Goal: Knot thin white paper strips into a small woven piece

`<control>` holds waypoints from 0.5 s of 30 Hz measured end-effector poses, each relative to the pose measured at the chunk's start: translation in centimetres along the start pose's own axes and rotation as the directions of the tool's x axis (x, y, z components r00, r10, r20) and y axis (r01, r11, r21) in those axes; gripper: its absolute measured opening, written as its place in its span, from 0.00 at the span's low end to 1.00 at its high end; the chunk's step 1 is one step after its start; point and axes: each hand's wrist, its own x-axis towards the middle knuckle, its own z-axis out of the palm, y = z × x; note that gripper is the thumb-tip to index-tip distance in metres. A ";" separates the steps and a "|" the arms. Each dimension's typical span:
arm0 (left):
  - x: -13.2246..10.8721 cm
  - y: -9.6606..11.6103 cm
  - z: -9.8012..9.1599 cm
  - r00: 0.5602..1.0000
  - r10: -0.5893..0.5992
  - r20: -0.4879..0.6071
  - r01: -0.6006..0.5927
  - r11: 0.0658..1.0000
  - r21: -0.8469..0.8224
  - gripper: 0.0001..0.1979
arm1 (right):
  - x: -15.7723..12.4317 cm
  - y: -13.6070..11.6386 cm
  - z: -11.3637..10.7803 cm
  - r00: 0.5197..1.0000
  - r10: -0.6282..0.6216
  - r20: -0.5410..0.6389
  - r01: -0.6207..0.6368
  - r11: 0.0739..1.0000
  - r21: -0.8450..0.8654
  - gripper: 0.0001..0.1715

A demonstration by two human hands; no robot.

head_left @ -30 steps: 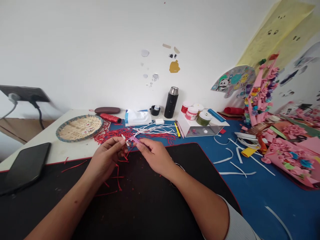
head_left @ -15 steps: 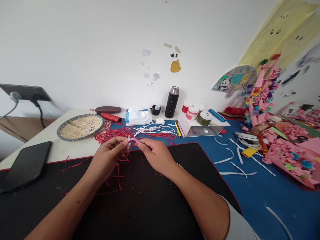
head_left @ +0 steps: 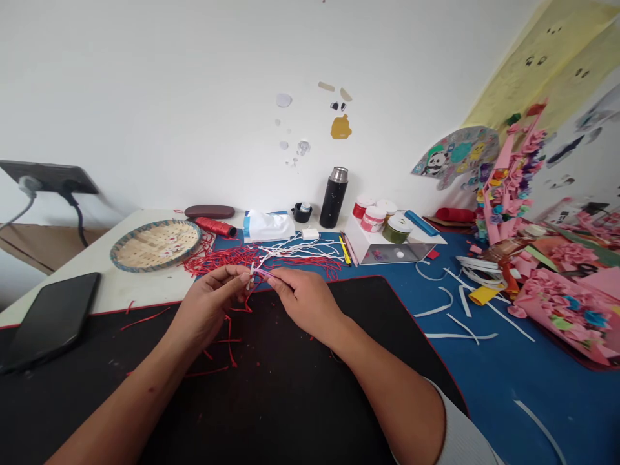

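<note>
Over the black mat (head_left: 261, 400), my left hand (head_left: 213, 294) pinches a small white cord piece (head_left: 252, 270) between thumb and fingertips. My right hand (head_left: 305, 300) is closed on a thin purple stick-like tool (head_left: 264, 274), whose tip meets the white piece. My fingers hide most of both, so the tool's exact kind is unclear. Red cord scraps (head_left: 231, 342) lie beneath and beside my left hand. Just beyond my hands are a heap of red cords (head_left: 220, 257) and a bundle of white cords (head_left: 295, 250).
To the left are a phone (head_left: 55, 316) and a woven basket (head_left: 157, 248). A red thread spool (head_left: 216, 227), a black flask (head_left: 334, 197) and a white box (head_left: 382, 248) with jars line the back. White strips (head_left: 465, 329) and pink paper flowers (head_left: 571, 307) lie to the right.
The white piece and the tool tip have shifted very slightly to the right, and the tool's angle looks a little changed. Both hands keep their grip.
</note>
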 end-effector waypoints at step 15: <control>0.5 -0.6 -0.5 0.988 -0.152 0.030 0.153 0.987 -0.051 0.20 | -0.1 0.0 -0.1 0.998 -0.019 0.058 0.035 0.958 -0.285 0.16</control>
